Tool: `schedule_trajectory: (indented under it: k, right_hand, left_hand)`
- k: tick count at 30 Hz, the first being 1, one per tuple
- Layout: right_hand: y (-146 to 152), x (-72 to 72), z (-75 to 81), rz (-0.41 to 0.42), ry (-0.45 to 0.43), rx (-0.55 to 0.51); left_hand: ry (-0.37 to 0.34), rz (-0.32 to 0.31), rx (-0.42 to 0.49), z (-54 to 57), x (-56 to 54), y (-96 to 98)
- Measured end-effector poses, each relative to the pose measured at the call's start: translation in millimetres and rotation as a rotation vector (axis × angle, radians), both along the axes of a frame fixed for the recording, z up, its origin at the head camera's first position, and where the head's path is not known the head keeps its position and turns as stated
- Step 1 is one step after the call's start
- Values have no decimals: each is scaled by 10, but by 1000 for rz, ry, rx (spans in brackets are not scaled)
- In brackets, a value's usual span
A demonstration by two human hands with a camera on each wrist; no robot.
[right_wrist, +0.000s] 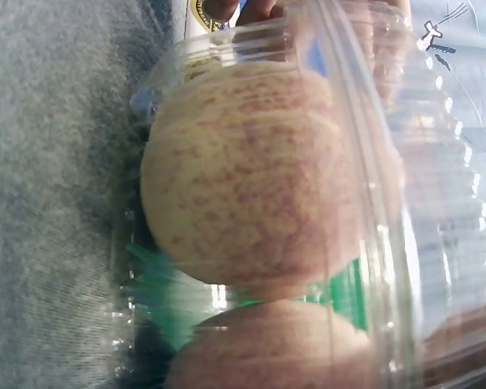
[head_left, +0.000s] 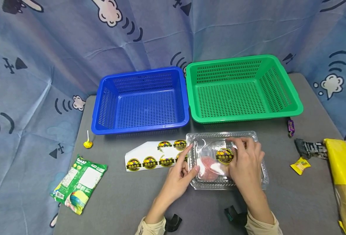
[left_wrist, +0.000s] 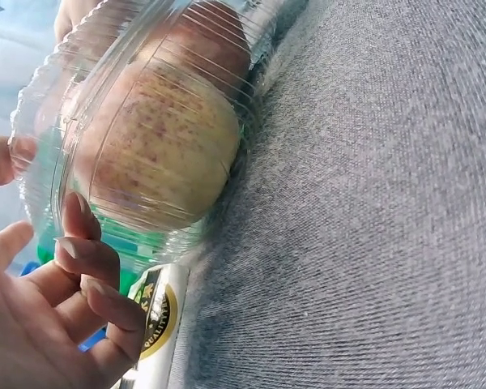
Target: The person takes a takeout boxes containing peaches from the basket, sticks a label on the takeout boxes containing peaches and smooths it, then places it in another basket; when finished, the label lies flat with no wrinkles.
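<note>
A clear plastic clamshell box (head_left: 220, 134) lies on the table with its lid down over pinkish peaches (head_left: 208, 169). The left wrist view shows one peach (left_wrist: 158, 150) as pale yellow with reddish speckles. On the lid is a round black-and-gold fruit sticker (head_left: 224, 156). My right hand (head_left: 246, 163) rests on the lid, fingers over its right half and thumb by the sticker. At the box's left edge is my left hand (head_left: 177, 178), index finger and thumb extended to the rim, other fingers loosely bent. A white sticker sheet (head_left: 143, 151) lies left of the box.
Behind stand a blue basket (head_left: 140, 130) and a green basket (head_left: 246, 117). A lollipop (head_left: 88, 144) and a green snack bag (head_left: 80, 182) lie left. To the right are a purple candy (head_left: 291, 127), a yellow candy (head_left: 300, 165), a black packet (head_left: 311, 149) and a yellow bag (head_left: 344, 163).
</note>
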State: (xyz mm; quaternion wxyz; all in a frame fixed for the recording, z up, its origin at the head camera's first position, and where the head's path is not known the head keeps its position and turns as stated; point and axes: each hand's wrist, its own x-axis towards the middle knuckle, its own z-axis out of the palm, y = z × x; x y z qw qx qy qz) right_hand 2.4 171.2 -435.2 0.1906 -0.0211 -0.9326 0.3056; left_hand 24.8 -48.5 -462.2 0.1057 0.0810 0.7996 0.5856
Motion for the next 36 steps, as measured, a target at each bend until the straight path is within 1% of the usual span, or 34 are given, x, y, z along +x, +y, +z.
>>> schedule_trajectory:
  k: [4, 9, 14, 22, 26, 30, 33, 36]
  right_hand:
    - [11, 16, -1, 11, 3, -18]
    - [35, 43, 13, 65, -25, -7]
    - [52, 48, 37, 115, -52, -21]
    - [66, 35, 41, 140, -21, -82]
    - [73, 28, 57, 165, -4, -88]
    - [137, 30, 106, 224, -18, -59]
    - [266, 20, 160, 288, -48, 12]
    - [450, -25, 232, 341, -77, 95]
  left_hand:
    - [2, -1, 6, -1, 1, -1]
    - [4, -5, 11, 3, 0, -3]
    - [5, -9, 5, 6, -1, -5]
    - [-5, -11, -11, -6, -11, -7]
    - [-10, -13, -4, 7, -18, -19]
    - [-14, -16, -15, 21, -22, -28]
    - [-13, -18, -32, 33, -24, -26]
    - [-8, -14, -41, 37, -25, -22]
